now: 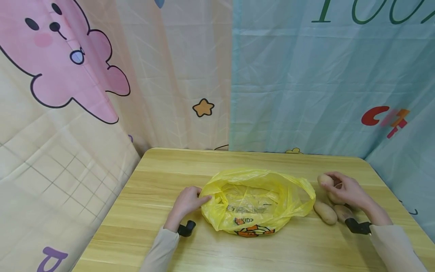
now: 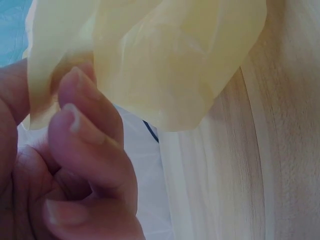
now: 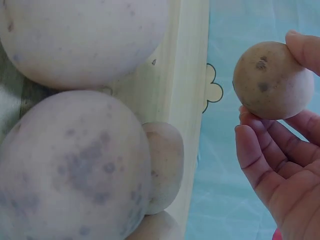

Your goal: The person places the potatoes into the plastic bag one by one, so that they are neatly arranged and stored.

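A yellow plastic bag (image 1: 251, 226) with printed lettering lies on the table, its mouth spread wide toward the head camera. At its left rim my left hand (image 1: 188, 200) pinches the thin plastic between thumb and fingers; the left wrist view shows the bag (image 2: 165, 65) hanging from that grip. To the right of the bag, my right hand (image 1: 348, 189) holds a potato (image 1: 325, 180) above a small group of potatoes. In the right wrist view the held potato (image 3: 272, 80) sits between thumb and fingertips, with dark spots on its skin.
Several potatoes (image 1: 325, 212) lie close together on the right side of the wooden table (image 1: 163, 166), some partly hidden under my right hand. Printed curtains (image 1: 180, 68) hang behind the table and at both sides. A black wrist mount (image 1: 187, 229) sits at each wrist.
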A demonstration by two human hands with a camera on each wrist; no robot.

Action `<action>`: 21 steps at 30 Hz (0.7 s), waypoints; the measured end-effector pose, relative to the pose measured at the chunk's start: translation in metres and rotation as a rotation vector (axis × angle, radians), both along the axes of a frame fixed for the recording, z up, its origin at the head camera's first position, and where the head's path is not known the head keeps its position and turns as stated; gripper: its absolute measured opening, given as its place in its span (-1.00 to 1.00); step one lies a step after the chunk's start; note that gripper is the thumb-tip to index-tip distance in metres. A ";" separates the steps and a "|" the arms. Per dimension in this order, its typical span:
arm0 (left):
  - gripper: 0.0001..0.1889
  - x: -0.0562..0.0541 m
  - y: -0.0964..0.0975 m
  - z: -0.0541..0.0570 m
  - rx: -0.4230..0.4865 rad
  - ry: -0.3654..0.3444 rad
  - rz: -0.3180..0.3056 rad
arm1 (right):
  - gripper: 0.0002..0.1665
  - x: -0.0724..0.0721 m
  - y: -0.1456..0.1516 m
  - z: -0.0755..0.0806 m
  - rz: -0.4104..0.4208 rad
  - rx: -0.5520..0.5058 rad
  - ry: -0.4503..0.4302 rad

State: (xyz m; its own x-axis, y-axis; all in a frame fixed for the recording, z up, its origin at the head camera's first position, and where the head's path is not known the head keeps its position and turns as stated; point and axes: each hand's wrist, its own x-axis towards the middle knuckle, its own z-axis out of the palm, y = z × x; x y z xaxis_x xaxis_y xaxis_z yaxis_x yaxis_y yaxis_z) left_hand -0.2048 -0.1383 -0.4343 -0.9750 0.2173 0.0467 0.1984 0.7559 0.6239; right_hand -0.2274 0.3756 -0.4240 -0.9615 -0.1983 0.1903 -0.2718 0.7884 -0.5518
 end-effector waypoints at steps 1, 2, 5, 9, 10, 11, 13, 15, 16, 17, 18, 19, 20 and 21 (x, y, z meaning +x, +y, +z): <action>-0.69 0.000 0.000 0.000 0.002 0.001 -0.001 | -0.40 0.000 -0.001 0.001 -0.001 -0.002 0.008; -0.69 0.000 0.000 0.000 0.003 -0.002 0.001 | -0.40 0.000 -0.002 0.001 -0.002 -0.005 0.015; -0.68 0.000 0.000 -0.001 0.006 -0.001 -0.001 | -0.39 0.000 -0.006 0.004 -0.017 -0.006 0.028; -0.69 0.000 -0.001 -0.002 0.016 -0.004 -0.007 | -0.38 0.002 -0.012 0.010 -0.020 0.000 0.055; -0.69 -0.001 -0.001 -0.002 0.020 -0.006 -0.010 | -0.38 0.002 -0.014 0.012 -0.015 0.002 0.066; -0.69 -0.001 -0.001 -0.002 0.025 -0.008 -0.015 | -0.39 0.002 -0.015 0.013 -0.008 0.002 0.079; -0.70 -0.001 -0.002 -0.003 0.035 -0.019 -0.020 | -0.41 0.003 -0.019 0.016 0.005 -0.003 0.105; -0.70 -0.002 -0.003 -0.003 0.044 -0.029 -0.028 | -0.43 0.004 -0.022 0.019 0.016 -0.009 0.127; -0.70 -0.002 -0.003 -0.003 0.048 -0.033 -0.030 | -0.44 0.004 -0.024 0.020 0.023 -0.012 0.138; -0.69 -0.002 -0.003 -0.002 0.053 -0.037 -0.032 | -0.44 0.004 -0.026 0.022 0.028 -0.014 0.148; -0.69 -0.002 -0.003 -0.002 0.057 -0.042 -0.033 | -0.44 0.004 -0.028 0.023 0.033 -0.016 0.156; -0.68 -0.003 -0.003 -0.002 0.064 -0.044 -0.038 | -0.44 0.005 -0.030 0.025 0.036 -0.017 0.163; -0.67 -0.003 -0.003 -0.002 0.070 -0.049 -0.040 | -0.44 0.005 -0.032 0.027 0.039 -0.018 0.170; -0.67 -0.003 -0.004 -0.001 0.075 -0.051 -0.042 | -0.45 0.006 -0.034 0.029 0.043 -0.020 0.174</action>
State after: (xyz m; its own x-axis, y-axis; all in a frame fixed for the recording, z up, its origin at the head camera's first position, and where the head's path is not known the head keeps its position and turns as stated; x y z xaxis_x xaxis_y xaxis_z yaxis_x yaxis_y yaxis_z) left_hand -0.2076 -0.1419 -0.4357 -0.9666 0.2560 0.0146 0.1953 0.6982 0.6887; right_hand -0.2218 0.3414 -0.3950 -0.9044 -0.2326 0.3578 -0.3977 0.7635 -0.5088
